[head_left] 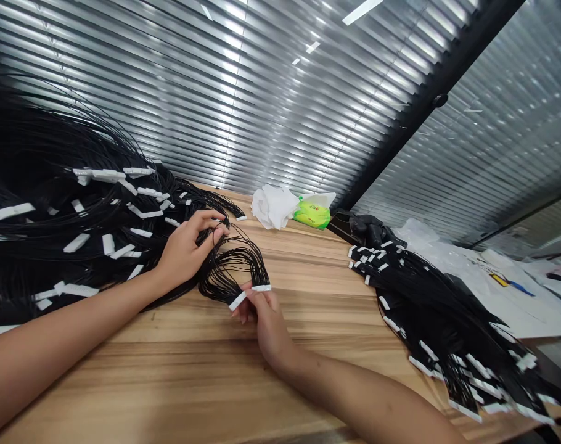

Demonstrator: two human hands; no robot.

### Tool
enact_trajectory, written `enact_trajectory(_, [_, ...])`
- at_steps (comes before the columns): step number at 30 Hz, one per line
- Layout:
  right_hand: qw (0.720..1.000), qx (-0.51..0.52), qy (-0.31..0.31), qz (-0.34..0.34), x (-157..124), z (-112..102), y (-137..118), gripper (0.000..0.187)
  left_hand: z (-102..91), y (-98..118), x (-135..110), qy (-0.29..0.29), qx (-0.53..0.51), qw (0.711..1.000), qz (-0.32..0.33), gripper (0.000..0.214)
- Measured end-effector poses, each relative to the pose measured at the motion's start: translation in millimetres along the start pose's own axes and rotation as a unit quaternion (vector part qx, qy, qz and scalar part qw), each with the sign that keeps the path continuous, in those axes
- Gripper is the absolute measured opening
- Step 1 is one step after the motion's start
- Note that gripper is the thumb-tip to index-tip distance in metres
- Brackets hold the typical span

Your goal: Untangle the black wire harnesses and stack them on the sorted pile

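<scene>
My left hand (187, 251) pinches a thin bundle of black wires (237, 266) near its upper end. The bundle arcs over to my right hand (266, 325), whose fingers hold white plastic wire connectors (249, 294) at the wire ends. Both hands are just above the wooden tabletop (317, 271). Behind my left hand, a large heap of black wires with white connectors (77, 240) spreads off the table's left side. Another bunch of connector-ended wires (428, 314) lies at the right, beyond my right hand.
A crumpled white tissue (274, 206) and a green packet (314, 213) sit at the table's far edge. Dark gloves (373, 228) lie to their right. Slatted window blinds (216, 92) rise behind the table, and white sheets (502, 296) lie at the far right.
</scene>
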State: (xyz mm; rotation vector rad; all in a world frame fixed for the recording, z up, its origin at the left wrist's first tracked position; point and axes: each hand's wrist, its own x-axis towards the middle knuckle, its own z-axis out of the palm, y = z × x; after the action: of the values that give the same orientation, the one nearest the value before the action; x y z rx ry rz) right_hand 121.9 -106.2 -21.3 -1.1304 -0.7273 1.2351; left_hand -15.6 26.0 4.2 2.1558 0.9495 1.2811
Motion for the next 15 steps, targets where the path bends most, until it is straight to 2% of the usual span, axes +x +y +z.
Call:
enact_trajectory(3, [1.0,-0.001,-0.001,-0.001,-0.5,-0.1,-0.1,0.022,0.7,-1.5,2.7,-0.024,-0.035,0.999,-0.02,0.034])
enact_trajectory(9, [1.0,0.002,-0.003,-0.001,-1.4,0.3,-0.6,0.022,6.8,-7.6,6.4,-0.095,-0.15,0.977,-0.115,0.053])
enact_trajectory(12, [1.0,0.004,-0.003,-0.002,-1.5,0.3,-0.2,0.022,8.4,-9.0,4.4,-0.117,-0.149,0.977,-0.098,0.053])
enact_trajectory(15, [1.0,0.006,-0.002,-0.003,-1.7,0.1,0.2,0.022,7.8,-8.6,2.0,-0.132,-0.062,0.989,-0.035,0.049])
